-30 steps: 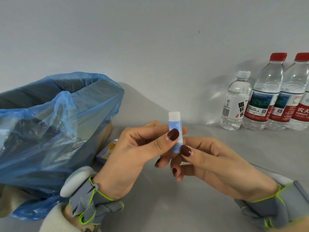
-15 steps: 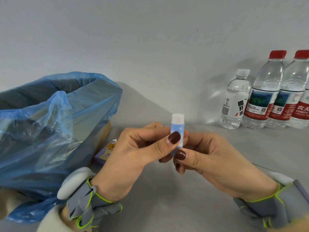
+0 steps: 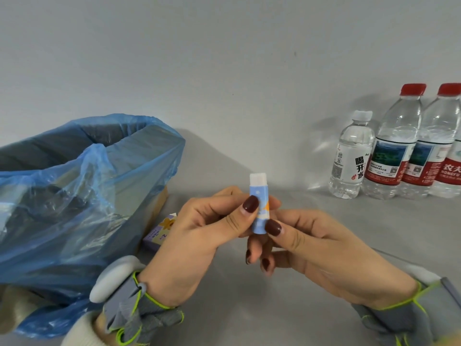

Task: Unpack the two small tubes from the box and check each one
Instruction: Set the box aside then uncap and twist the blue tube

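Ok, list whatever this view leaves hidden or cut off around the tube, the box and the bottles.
- Tube, head view: lower end hidden behind both thumbs; print too small to read.
- Purple box: mostly covered by the left hand and blue bag.
- Second tube: not visible.
- Rightmost bottle: cut off by the frame edge.

Readable markings, placed from the two-handed grip at centre:

- White-capped bottle (image 3: 352, 156), far right of the grip: label with black characters 喝开水 and a QR code.
- Red-capped bottle (image 3: 446, 143), furthest right: red band, white 农夫, partial "NONGFU".
- Box (image 3: 161, 232), just left of the grip: print too small to read.
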